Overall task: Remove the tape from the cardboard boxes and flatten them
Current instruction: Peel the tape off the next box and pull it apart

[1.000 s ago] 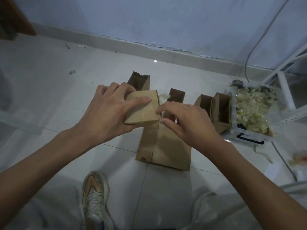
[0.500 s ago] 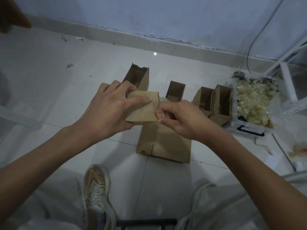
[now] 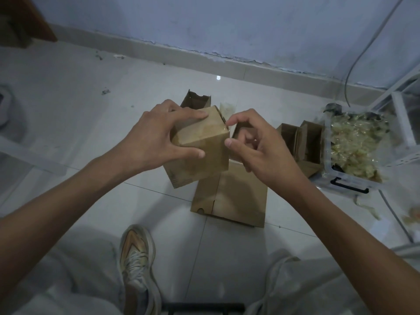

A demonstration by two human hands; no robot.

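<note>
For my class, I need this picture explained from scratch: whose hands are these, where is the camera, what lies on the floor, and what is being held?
There is no machine here. A person wears a camera on the head, looking forward and down, so you see their own arms, legs and a shoe. The left hand has its grip round a small cardboard box, held up above the tiled floor. The right hand has its fingertip and thumb at the box's upper right edge, where glossy tape seems to sit; whether it has hold of the tape is unclear. Under the hands a flattened box lies on the floor. Behind stand several open boxes. On the right, a clear plastic bin holds crumpled yellowish scraps, probably peeled tape.
</note>
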